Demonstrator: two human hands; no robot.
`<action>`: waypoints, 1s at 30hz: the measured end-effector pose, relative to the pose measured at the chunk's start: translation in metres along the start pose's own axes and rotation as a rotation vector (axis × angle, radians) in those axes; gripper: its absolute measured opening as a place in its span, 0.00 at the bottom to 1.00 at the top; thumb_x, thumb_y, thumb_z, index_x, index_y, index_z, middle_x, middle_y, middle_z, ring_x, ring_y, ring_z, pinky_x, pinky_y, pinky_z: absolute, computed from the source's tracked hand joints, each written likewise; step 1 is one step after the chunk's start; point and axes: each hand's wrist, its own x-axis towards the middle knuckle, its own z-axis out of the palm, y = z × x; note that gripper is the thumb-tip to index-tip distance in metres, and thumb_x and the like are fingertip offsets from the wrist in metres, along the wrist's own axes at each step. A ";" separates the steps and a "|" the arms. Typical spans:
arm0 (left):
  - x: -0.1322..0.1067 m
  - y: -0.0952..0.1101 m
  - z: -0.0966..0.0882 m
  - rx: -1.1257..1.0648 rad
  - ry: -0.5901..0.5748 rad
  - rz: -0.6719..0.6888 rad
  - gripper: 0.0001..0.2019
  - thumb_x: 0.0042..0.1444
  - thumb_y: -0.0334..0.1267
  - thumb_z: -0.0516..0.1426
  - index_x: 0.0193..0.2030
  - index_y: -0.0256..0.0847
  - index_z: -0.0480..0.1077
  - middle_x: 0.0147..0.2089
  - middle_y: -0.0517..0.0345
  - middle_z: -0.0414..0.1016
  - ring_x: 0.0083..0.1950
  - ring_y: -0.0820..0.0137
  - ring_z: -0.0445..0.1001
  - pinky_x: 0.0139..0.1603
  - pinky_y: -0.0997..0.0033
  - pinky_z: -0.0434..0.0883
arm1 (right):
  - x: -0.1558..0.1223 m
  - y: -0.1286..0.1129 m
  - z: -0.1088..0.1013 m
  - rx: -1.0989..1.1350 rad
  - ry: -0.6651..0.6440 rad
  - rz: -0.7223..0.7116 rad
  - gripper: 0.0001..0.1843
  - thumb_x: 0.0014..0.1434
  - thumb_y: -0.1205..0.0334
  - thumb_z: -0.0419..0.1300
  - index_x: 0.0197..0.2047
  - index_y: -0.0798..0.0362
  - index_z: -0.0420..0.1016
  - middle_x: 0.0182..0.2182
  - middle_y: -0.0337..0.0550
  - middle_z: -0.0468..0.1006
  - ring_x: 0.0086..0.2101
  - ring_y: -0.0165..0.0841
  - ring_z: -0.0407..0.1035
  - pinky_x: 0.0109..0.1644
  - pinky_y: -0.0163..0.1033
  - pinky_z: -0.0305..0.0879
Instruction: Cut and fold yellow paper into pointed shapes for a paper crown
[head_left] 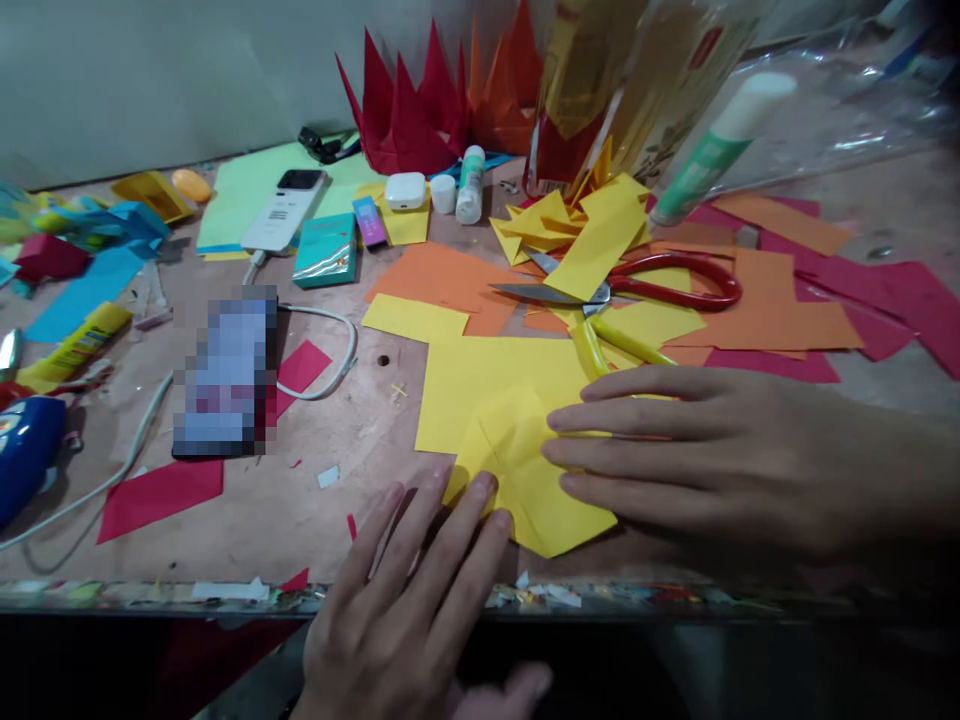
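Both my hands lie flat on a folded yellow paper [525, 470], which sits on a larger yellow sheet [480, 400]. My left hand [405, 600] comes up from the table's front edge, its fingertips pressing the paper's lower left side. From the right, my right hand [712, 460] presses the paper's right side with spread fingers. Neither hand grips anything. Just above my right fingers lies a yellow plastic handle [600, 345], partly hidden. Farther up, red-handled scissors [675, 280] rest on scattered orange paper [772, 320].
A pixelated phone [225, 370] with a white cable [322, 340] lies left of the paper. Red paper folds [405, 110], a glue stick [720, 150] and a glass bottle [600, 80] stand at the back. Paper scraps cover much of the wooden table [322, 520].
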 end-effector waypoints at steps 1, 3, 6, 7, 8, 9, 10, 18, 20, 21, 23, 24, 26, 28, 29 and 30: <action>0.000 0.000 0.000 0.012 -0.013 0.011 0.32 0.67 0.59 0.59 0.65 0.34 0.79 0.69 0.44 0.79 0.78 0.49 0.67 0.82 0.51 0.55 | 0.002 -0.003 0.001 0.044 0.018 0.029 0.26 0.82 0.63 0.41 0.51 0.52 0.82 0.51 0.44 0.87 0.56 0.34 0.77 0.65 0.44 0.67; 0.000 -0.003 -0.002 0.022 -0.074 0.066 0.34 0.67 0.61 0.59 0.68 0.36 0.77 0.71 0.40 0.77 0.80 0.49 0.64 0.82 0.51 0.55 | 0.005 -0.010 0.005 0.152 0.013 0.101 0.25 0.83 0.62 0.43 0.47 0.50 0.83 0.48 0.41 0.87 0.52 0.33 0.77 0.62 0.43 0.67; -0.004 -0.007 -0.006 0.015 -0.120 0.125 0.35 0.72 0.62 0.54 0.70 0.36 0.75 0.72 0.34 0.74 0.81 0.47 0.61 0.81 0.49 0.55 | 0.010 -0.016 0.014 0.318 -0.064 0.204 0.16 0.80 0.60 0.52 0.47 0.48 0.82 0.47 0.39 0.84 0.50 0.35 0.73 0.59 0.46 0.64; -0.005 -0.008 -0.008 0.016 -0.135 0.135 0.32 0.75 0.59 0.52 0.70 0.35 0.74 0.73 0.32 0.73 0.82 0.46 0.60 0.81 0.49 0.55 | 0.011 -0.017 0.017 0.349 -0.078 0.240 0.13 0.79 0.59 0.55 0.46 0.47 0.82 0.47 0.39 0.83 0.48 0.36 0.72 0.56 0.47 0.62; -0.006 -0.009 -0.009 0.017 -0.149 0.141 0.28 0.76 0.54 0.52 0.70 0.36 0.74 0.73 0.31 0.73 0.82 0.46 0.60 0.81 0.48 0.56 | 0.013 -0.018 0.020 0.362 -0.077 0.279 0.12 0.77 0.59 0.57 0.44 0.47 0.81 0.45 0.39 0.82 0.47 0.37 0.70 0.54 0.48 0.61; -0.006 -0.010 -0.011 0.022 -0.163 0.149 0.23 0.77 0.48 0.53 0.70 0.38 0.74 0.73 0.30 0.72 0.82 0.45 0.59 0.80 0.47 0.56 | 0.014 -0.018 0.023 0.365 -0.069 0.318 0.11 0.76 0.59 0.58 0.43 0.47 0.81 0.44 0.39 0.81 0.45 0.38 0.69 0.52 0.48 0.59; -0.006 -0.011 -0.012 0.025 -0.183 0.156 0.20 0.76 0.42 0.55 0.69 0.40 0.74 0.74 0.30 0.71 0.82 0.45 0.58 0.80 0.46 0.56 | 0.015 -0.019 0.026 0.366 -0.055 0.358 0.10 0.76 0.59 0.59 0.42 0.47 0.81 0.42 0.40 0.81 0.44 0.38 0.68 0.50 0.48 0.58; -0.001 -0.006 -0.012 0.015 -0.189 0.125 0.14 0.74 0.30 0.56 0.62 0.42 0.77 0.74 0.39 0.72 0.82 0.50 0.60 0.80 0.48 0.59 | 0.014 -0.023 0.041 0.539 0.051 0.536 0.06 0.76 0.57 0.60 0.46 0.46 0.77 0.38 0.36 0.78 0.40 0.37 0.66 0.46 0.44 0.54; -0.002 -0.003 -0.010 -0.003 -0.162 0.077 0.15 0.75 0.28 0.54 0.58 0.43 0.79 0.73 0.43 0.73 0.81 0.53 0.63 0.80 0.50 0.60 | 0.013 -0.026 0.042 0.495 0.068 0.530 0.04 0.76 0.61 0.59 0.48 0.46 0.76 0.37 0.35 0.77 0.40 0.37 0.65 0.46 0.45 0.53; -0.003 -0.001 -0.009 -0.003 -0.146 0.054 0.16 0.75 0.27 0.53 0.57 0.43 0.80 0.73 0.45 0.74 0.81 0.55 0.64 0.80 0.50 0.60 | 0.013 -0.027 0.043 0.464 0.065 0.518 0.05 0.76 0.61 0.58 0.48 0.46 0.75 0.37 0.35 0.77 0.40 0.37 0.64 0.46 0.45 0.52; -0.004 0.001 -0.008 0.003 -0.122 0.033 0.17 0.76 0.25 0.50 0.56 0.43 0.80 0.73 0.46 0.74 0.79 0.56 0.66 0.79 0.52 0.62 | 0.012 -0.029 0.044 0.414 0.041 0.483 0.05 0.76 0.61 0.57 0.49 0.46 0.75 0.38 0.35 0.78 0.40 0.38 0.63 0.46 0.46 0.51; -0.004 0.002 -0.007 0.005 -0.117 0.030 0.18 0.75 0.25 0.50 0.57 0.44 0.79 0.73 0.46 0.74 0.79 0.57 0.67 0.79 0.53 0.63 | 0.012 -0.028 0.044 0.398 0.031 0.467 0.05 0.77 0.60 0.57 0.49 0.45 0.75 0.38 0.35 0.78 0.39 0.38 0.63 0.46 0.47 0.50; -0.004 0.003 -0.005 0.006 -0.115 0.017 0.16 0.75 0.28 0.54 0.60 0.45 0.78 0.74 0.47 0.73 0.77 0.57 0.69 0.78 0.53 0.64 | 0.012 -0.026 0.045 0.367 0.027 0.441 0.06 0.78 0.58 0.56 0.48 0.45 0.75 0.38 0.35 0.78 0.39 0.39 0.63 0.46 0.47 0.50; -0.002 0.004 -0.002 0.015 -0.099 -0.007 0.15 0.75 0.33 0.59 0.64 0.47 0.77 0.74 0.47 0.74 0.77 0.57 0.70 0.78 0.53 0.64 | 0.012 -0.023 0.045 0.318 0.044 0.427 0.07 0.78 0.57 0.56 0.48 0.45 0.75 0.37 0.34 0.77 0.38 0.38 0.63 0.46 0.47 0.50; -0.002 0.004 -0.001 0.022 -0.084 -0.019 0.16 0.74 0.35 0.61 0.65 0.47 0.77 0.74 0.48 0.74 0.77 0.57 0.70 0.79 0.53 0.63 | 0.011 -0.021 0.045 0.292 0.051 0.423 0.06 0.77 0.58 0.57 0.48 0.45 0.76 0.37 0.34 0.77 0.38 0.38 0.63 0.46 0.47 0.50; -0.001 0.004 0.001 0.028 -0.068 -0.028 0.16 0.74 0.37 0.61 0.65 0.47 0.78 0.73 0.48 0.75 0.77 0.56 0.69 0.80 0.54 0.61 | 0.011 -0.020 0.045 0.271 0.058 0.421 0.05 0.76 0.58 0.58 0.48 0.44 0.76 0.38 0.34 0.76 0.38 0.37 0.64 0.46 0.46 0.51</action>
